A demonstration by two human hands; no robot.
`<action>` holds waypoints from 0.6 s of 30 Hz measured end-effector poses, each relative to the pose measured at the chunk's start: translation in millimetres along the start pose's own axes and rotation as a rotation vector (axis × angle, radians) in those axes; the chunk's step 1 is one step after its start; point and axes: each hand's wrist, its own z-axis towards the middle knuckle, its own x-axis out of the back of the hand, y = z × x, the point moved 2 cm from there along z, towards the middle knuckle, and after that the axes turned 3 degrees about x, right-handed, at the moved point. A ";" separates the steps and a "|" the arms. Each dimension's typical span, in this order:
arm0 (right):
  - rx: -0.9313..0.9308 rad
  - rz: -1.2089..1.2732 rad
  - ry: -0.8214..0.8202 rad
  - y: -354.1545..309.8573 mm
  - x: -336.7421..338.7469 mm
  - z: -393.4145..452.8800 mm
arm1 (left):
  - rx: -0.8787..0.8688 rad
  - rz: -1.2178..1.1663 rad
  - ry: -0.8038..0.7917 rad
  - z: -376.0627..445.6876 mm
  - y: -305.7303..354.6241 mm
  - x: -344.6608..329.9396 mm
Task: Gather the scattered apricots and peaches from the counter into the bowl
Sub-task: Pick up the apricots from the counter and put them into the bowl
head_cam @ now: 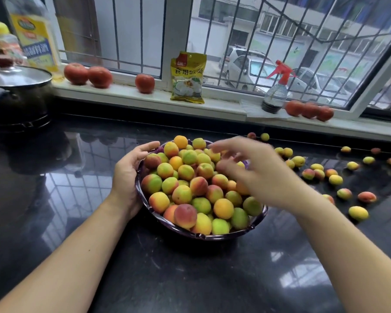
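I look down on a glossy black counter (190, 279) that runs back to a white window sill (212, 107) under a barred window. At the far left a dark pot (16, 102) with a glass lid sits on the counter's back corner, with bare counter in front of it. On the sill, from left, stand a big oil bottle (35, 35), tomatoes (88, 75), a yellow packet (187, 77) and a spray bottle (275, 91).

My left hand (129, 175) curls round the left rim of the purple bowl (190, 232), thumb over the edge, gripping it. The bowl sits mid-counter, heaped above its rim with apricots and peaches (190, 184). The counter in front of the bowl lies open to the near edge.

My right hand (253, 168) hovers over the bowl's right side, blurred, fingers loosely spread; I cannot tell whether it holds a fruit.

To the right, loose fruit (335, 179) lies scattered over the counter, some against the back edge below the sill, with gaps between most pieces.
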 end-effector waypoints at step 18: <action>-0.673 -0.382 0.253 207.4 -42.1 -33.7 | -0.001 0.003 0.007 -0.3 1.2 -2.7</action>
